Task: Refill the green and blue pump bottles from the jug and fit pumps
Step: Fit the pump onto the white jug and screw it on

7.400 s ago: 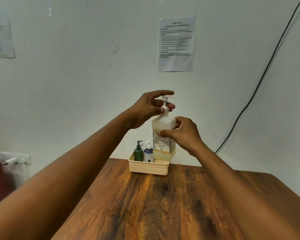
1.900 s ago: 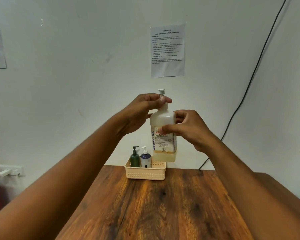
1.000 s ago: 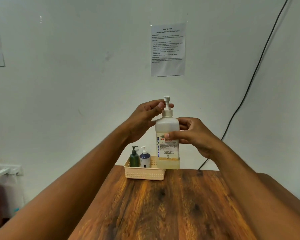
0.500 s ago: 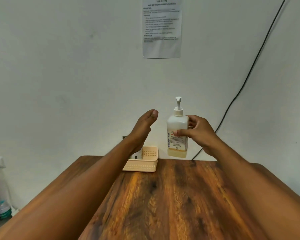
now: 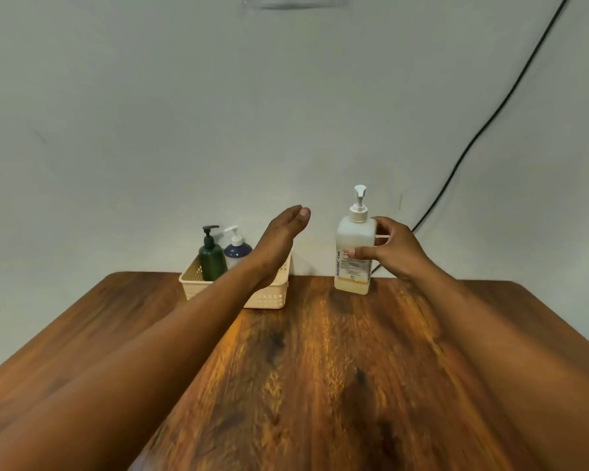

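Note:
The big white jug (image 5: 353, 256) with a pump top and a little yellowish liquid stands upright on the table, right of the basket. My right hand (image 5: 393, 248) grips its side with thumb and fingers. My left hand (image 5: 283, 236) hovers with straight fingers above the basket's right end and holds nothing. The green pump bottle (image 5: 212, 256) and the blue pump bottle (image 5: 237, 250) stand upright side by side in the left part of the cream basket (image 5: 269, 299), both with pumps on.
The wooden table (image 5: 320, 368) runs up to a pale wall. A black cable (image 5: 490, 113) hangs down the wall behind the jug to the right. A sheet of paper is partly visible at the top edge.
The jug came out of the basket and down onto the table to its right, still in my right hand. My left hand let go of the pump top and moved left over the basket.

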